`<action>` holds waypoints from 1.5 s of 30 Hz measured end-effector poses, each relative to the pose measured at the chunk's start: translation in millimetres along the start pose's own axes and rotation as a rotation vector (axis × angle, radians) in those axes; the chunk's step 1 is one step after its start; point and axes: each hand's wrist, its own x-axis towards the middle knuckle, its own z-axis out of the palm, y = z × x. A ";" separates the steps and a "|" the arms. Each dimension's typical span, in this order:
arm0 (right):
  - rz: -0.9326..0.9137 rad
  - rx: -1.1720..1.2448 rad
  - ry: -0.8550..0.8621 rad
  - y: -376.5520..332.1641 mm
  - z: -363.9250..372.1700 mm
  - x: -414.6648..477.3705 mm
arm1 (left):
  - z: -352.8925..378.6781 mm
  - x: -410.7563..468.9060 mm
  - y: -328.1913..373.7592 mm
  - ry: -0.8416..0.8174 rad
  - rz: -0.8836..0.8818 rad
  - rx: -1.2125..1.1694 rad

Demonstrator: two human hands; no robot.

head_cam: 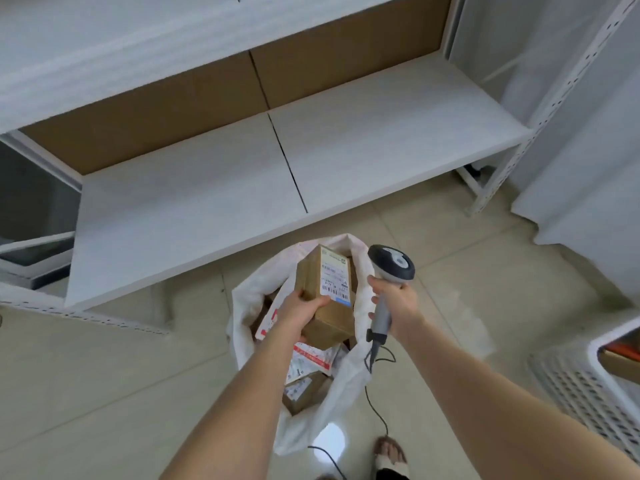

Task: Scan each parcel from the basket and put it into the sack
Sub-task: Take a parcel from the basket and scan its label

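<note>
My left hand point(299, 306) grips a brown cardboard parcel point(325, 317) with a white barcode label on top, held just over the mouth of the white sack point(349, 379) on the floor. Several parcels and a red-and-white mailer point(311, 358) lie inside the sack. My right hand point(394, 299) holds a grey handheld scanner point(391, 263) by its handle, right of the parcel, its black cable trailing down to the floor. The white slatted basket point(588, 386) stands at the right edge, with a brown parcel partly visible inside.
A white metal shelf unit point(242, 188) with cardboard backing stands just behind the sack, its low shelf bare. A white curtain point(588, 150) hangs at the right. My sandalled foot point(389, 455) is on the tiled floor beside the sack.
</note>
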 end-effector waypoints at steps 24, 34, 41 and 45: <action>-0.016 0.066 0.005 106.2 36.0 159.5 | 60.0 232.6 -36.1 0.015 0.055 0.688; -0.035 0.130 0.037 60.0 29.4 58.8 | 18.1 132.2 10.6 0.013 0.191 0.686; -0.029 0.280 0.076 7.5 -6.1 -38.4 | 40.6 16.3 89.2 -0.013 0.491 0.866; -0.084 0.375 0.133 -18.5 -53.7 -88.0 | 81.7 -54.0 122.2 -0.074 0.626 0.905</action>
